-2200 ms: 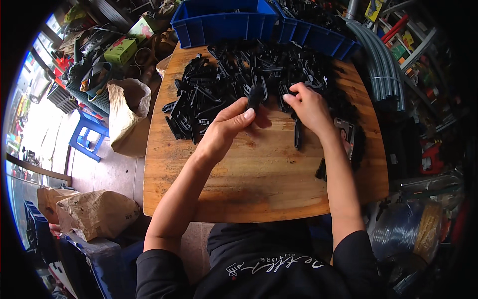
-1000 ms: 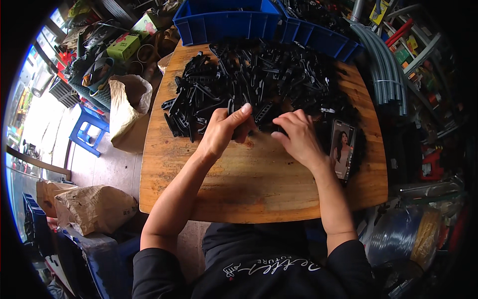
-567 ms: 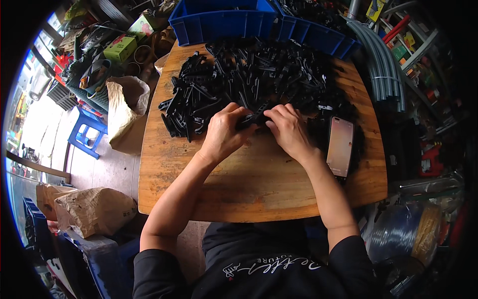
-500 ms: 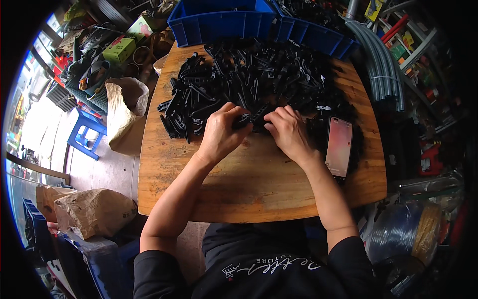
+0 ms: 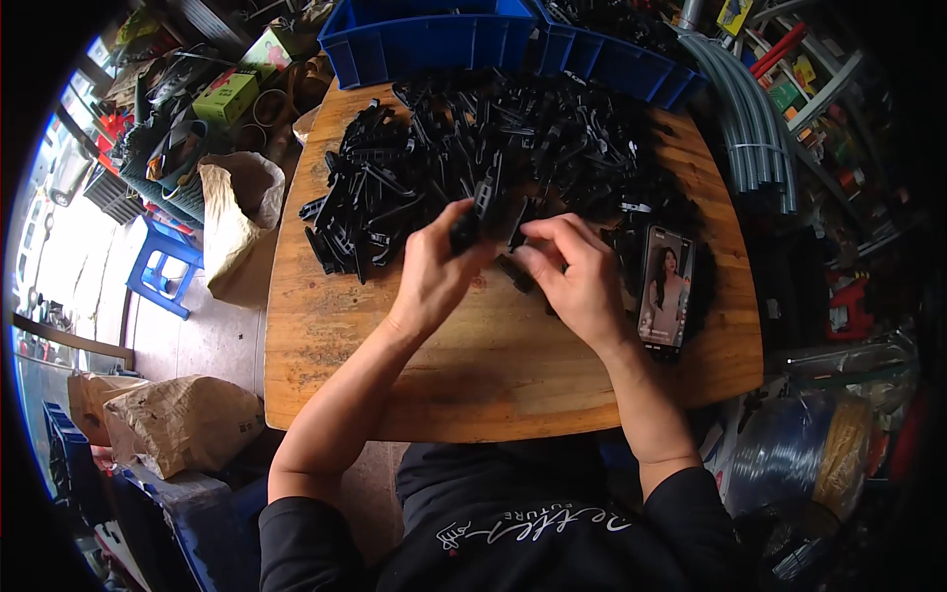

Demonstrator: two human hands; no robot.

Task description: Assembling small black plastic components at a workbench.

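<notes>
Closed round a dark black plastic part [image 5: 483,197], my left hand [image 5: 432,271] is held over the near edge of a heap of black plastic parts [image 5: 380,158]. The part's slotted end sticks up past the fingers; the rest is hidden in the grip. My right hand [image 5: 582,276] pinches a small, narrow black piece [image 5: 520,225] between thumb and fingers, a short gap from the left hand's part. Just below it, another small black piece [image 5: 514,274] lies by the wooden table top [image 5: 464,370]. What exact kind these parts are cannot be made out.
Right of my right hand, a phone [image 5: 666,291] with a lit screen leans against black parts. Blue plastic bins [image 5: 424,49] stand along the table's far edge. On the left are an open paper sack [image 5: 232,242] and a blue stool [image 5: 168,266]; grey hoses [image 5: 755,148] hang at right.
My left hand has lifted its part, now tilted upright. The right hand has turned and now shows a pinched small piece. The phone's picture has changed from plain pink to a person.
</notes>
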